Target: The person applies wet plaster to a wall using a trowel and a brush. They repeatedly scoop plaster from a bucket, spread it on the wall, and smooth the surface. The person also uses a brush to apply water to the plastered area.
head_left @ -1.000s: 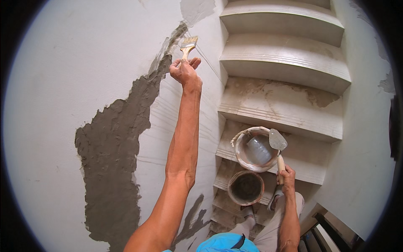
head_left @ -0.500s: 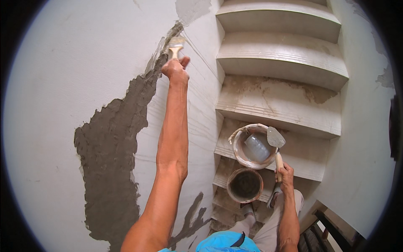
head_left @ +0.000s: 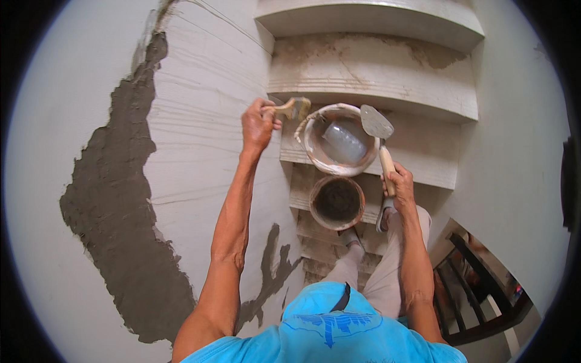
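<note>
My left hand (head_left: 259, 126) is closed round the wooden handle of a flat paintbrush (head_left: 296, 108), whose bristles point right, close to the rope handle of a bucket. That bucket (head_left: 313, 151) has a whitish, smeared rim and holds a clear plastic container (head_left: 344, 144). In my right hand (head_left: 400, 184) is a trowel (head_left: 377, 123), gripped by its wooden handle, its blade over the bucket's right rim. Nearer to me stands a smaller bucket (head_left: 361, 213) with dark grey mortar (head_left: 337, 201) inside. Along the left wall runs a broad patch of wet grey mortar (head_left: 115, 163).
Pale stair treads (head_left: 375, 63) climb ahead between the left wall (head_left: 200, 121) and a right wall (head_left: 508, 163). My feet are on the steps below the buckets. A dark railing (head_left: 478, 290) shows at lower right. Another grey smear (head_left: 272, 275) marks the wall beside my left arm.
My left hand has brought the brush down and right, from the top of the mortar patch to beside the larger bucket. My right hand still holds the trowel. The view has shifted.
</note>
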{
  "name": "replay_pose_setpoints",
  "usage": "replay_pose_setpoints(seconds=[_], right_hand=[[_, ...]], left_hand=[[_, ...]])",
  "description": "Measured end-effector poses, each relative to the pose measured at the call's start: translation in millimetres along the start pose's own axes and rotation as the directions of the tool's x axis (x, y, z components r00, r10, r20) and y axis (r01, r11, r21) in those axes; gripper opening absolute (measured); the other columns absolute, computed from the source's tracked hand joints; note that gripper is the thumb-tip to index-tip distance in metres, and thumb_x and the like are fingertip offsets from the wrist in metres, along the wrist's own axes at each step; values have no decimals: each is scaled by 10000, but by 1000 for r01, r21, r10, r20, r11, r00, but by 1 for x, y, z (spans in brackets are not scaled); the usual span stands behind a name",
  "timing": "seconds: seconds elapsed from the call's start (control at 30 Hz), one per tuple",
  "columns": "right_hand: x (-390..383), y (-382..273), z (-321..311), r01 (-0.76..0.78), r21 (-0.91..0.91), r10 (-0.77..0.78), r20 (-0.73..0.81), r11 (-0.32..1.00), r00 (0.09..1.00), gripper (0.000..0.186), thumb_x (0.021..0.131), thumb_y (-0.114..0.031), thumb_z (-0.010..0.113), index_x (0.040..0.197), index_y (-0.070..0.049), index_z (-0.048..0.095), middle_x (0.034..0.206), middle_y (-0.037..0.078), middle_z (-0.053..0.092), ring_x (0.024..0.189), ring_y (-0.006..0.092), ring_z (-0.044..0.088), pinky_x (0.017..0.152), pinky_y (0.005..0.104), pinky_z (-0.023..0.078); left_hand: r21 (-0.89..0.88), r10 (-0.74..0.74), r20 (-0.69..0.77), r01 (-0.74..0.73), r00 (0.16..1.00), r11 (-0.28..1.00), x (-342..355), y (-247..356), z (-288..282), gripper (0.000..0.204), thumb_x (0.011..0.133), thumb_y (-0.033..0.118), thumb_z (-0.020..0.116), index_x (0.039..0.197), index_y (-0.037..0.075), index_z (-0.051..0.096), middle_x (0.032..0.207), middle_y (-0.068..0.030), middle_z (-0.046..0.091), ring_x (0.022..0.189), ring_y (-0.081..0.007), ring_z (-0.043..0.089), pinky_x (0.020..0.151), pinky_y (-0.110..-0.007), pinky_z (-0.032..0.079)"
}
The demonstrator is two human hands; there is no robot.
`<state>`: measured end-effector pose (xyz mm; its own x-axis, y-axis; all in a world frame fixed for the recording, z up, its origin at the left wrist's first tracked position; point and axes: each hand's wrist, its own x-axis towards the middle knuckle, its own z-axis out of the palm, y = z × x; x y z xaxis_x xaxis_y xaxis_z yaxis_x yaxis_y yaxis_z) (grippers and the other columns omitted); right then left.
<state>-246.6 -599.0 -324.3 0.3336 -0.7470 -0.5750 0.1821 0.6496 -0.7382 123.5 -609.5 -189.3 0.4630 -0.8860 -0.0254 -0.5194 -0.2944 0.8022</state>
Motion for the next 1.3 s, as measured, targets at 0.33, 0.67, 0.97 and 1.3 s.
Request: replay_pose_setpoints(seconds=[0.33,0.67,0.97,1.3], right_hand=[[-3,3,7,-46,-2,46,27,999,999,449,801,-144,591,1228,-8,597,768,47,622,533,110,543,429,245,452],[-7,13,5,-62,33,61,53,997,997,491,776,-147,593,1243,2,594,776,56,620,522,110,541,421,241,443],[-7,13,11,-58,2,58,23,998,998,511,729,-151,567,1209,13,623,759,63,625,510,127,549,418,265,430],[-9,20,20,-89,-42,91,56,995,994,497,716,-146,572,1195,-17,615,726,59,616,472,127,531,384,262,441]], left_hand=[[388,217,535,-466,816,795,-45,-111,120,211,745,-75,600,928,21,561,883,-203,647,854,-422,649,706,-515,496],[584,99,491,-411,866,701,-61,-153,193,177,845,134,657,984,30,620,844,-184,654,803,-385,670,673,-493,520],[295,-162,-5,157,987,943,-62,-177,209,222,801,139,620,661,-28,661,678,-245,650,681,-395,672,642,-502,503],[-50,-618,116,626,777,778,-74,-175,197,132,897,56,602,907,-49,681,674,-161,689,529,-259,703,475,-350,580]])
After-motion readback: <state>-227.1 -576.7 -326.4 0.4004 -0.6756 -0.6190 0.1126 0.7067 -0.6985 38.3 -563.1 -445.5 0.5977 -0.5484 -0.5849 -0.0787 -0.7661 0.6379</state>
